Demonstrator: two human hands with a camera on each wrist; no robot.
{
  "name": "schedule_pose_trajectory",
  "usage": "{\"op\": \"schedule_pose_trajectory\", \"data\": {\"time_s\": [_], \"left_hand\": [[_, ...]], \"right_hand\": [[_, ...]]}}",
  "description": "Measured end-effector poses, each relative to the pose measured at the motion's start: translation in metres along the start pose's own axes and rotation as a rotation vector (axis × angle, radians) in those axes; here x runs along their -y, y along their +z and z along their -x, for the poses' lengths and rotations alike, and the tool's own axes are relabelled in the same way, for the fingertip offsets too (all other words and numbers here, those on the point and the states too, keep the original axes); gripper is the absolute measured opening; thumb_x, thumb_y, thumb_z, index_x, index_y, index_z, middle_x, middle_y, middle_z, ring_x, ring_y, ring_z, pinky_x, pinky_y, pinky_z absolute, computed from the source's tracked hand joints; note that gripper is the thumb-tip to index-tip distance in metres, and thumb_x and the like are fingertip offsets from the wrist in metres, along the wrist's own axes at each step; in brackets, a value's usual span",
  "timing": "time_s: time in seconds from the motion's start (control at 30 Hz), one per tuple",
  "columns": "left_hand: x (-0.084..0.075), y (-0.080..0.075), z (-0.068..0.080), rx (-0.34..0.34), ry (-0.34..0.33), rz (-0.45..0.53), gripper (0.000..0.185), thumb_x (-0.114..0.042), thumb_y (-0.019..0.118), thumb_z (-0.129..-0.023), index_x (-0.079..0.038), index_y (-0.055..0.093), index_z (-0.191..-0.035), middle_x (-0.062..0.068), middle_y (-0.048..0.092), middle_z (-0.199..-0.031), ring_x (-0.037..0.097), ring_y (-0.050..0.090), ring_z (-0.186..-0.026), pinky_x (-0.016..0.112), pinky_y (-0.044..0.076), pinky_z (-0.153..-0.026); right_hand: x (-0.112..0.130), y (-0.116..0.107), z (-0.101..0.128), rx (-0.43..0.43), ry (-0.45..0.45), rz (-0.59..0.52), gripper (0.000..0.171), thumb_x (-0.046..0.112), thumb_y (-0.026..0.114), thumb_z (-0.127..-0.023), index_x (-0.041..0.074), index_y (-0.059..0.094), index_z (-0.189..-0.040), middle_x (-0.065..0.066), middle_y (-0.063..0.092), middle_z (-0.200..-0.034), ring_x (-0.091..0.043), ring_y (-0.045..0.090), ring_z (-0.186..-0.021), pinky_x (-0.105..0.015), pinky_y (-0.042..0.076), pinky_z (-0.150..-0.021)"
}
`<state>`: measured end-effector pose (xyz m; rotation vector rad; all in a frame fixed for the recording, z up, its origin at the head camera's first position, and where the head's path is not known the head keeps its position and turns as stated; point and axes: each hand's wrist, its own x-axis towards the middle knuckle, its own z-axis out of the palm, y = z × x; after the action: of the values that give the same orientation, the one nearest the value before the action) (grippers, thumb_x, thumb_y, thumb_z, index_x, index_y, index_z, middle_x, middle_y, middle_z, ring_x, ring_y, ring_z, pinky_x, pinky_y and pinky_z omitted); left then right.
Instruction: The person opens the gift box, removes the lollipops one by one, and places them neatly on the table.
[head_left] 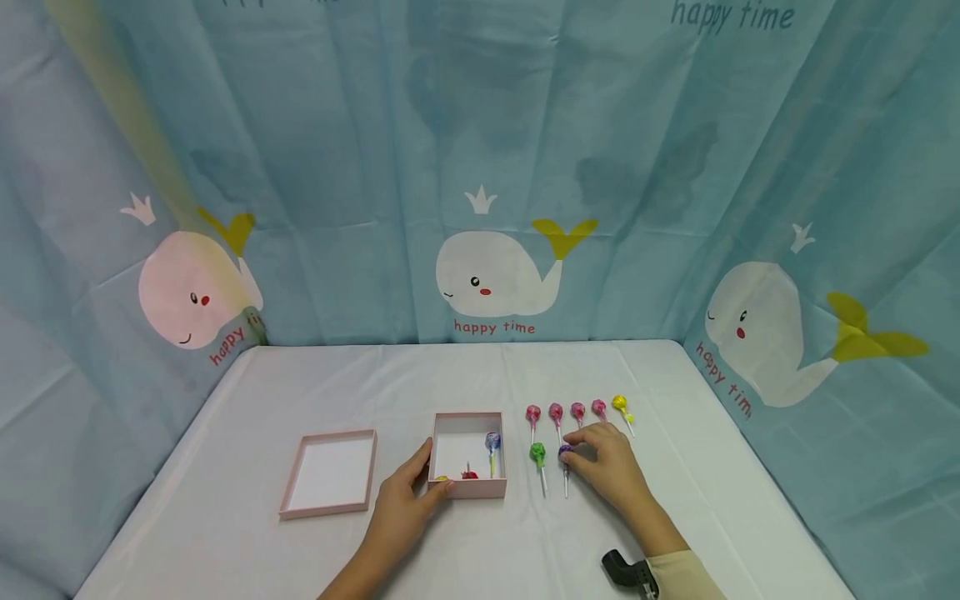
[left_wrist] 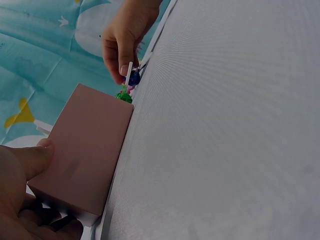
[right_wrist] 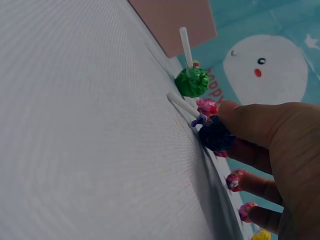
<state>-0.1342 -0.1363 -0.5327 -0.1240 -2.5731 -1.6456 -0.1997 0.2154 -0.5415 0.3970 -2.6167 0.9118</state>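
Note:
An open pink box (head_left: 468,492) stands on the white table and holds a blue lollipop (head_left: 492,442) plus small red and yellow ones. My left hand (head_left: 435,472) grips the box's near left corner, thumb on the wall (left_wrist: 85,150). To the right, my right hand (head_left: 573,450) pinches the purple lollipop (head_left: 566,452) by its head. In the right wrist view the thumb (right_wrist: 240,117) presses on that dark purple head (right_wrist: 215,136). A green lollipop (head_left: 537,452) lies just left of it.
The box's lid (head_left: 330,472) lies upturned to the left of the box. Behind my right hand runs a row of several pink lollipops (head_left: 556,412) ending in a yellow one (head_left: 619,403). A whale-print curtain (head_left: 487,283) closes off the back and sides.

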Motion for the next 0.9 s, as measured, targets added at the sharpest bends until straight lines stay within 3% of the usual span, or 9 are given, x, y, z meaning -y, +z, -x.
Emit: {"op": "schedule_pose_trajectory", "data": {"time_s": [0.37,0.63,0.9], "left_hand": [[0.0,0.0,0.0,-0.011,-0.003,-0.001,0.085,-0.034,0.084,-0.086,-0.011,0.042,-0.157,0.006,0.043,-0.16,0.028,0.041,-0.147,0.042,0.039,-0.118],[0.005,0.003,-0.001,-0.02,0.028,0.018,0.084,-0.029,0.084,-0.086,-0.005,0.043,-0.155,0.009,0.044,-0.159,0.028,0.043,-0.145,0.039,0.044,-0.114],[0.002,0.002,-0.002,-0.03,0.044,0.015,0.083,-0.031,0.083,-0.087,-0.008,0.044,-0.155,0.008,0.045,-0.158,0.029,0.044,-0.145,0.04,0.044,-0.115]], "right_hand": [[-0.001,0.002,0.001,0.031,-0.03,-0.006,0.02,0.021,0.088,-0.081,0.021,0.08,-0.1,0.008,0.074,-0.103,-0.019,0.062,-0.109,-0.049,0.046,-0.102],[-0.001,0.001,0.003,0.002,-0.089,-0.022,0.022,0.017,0.089,-0.08,0.019,0.08,-0.099,0.01,0.074,-0.102,-0.018,0.063,-0.106,-0.051,0.047,-0.1],[0.008,-0.008,-0.006,-0.011,-0.105,-0.031,0.022,0.015,0.088,-0.081,0.017,0.079,-0.101,0.009,0.073,-0.103,-0.02,0.061,-0.11,-0.051,0.046,-0.103]]}}
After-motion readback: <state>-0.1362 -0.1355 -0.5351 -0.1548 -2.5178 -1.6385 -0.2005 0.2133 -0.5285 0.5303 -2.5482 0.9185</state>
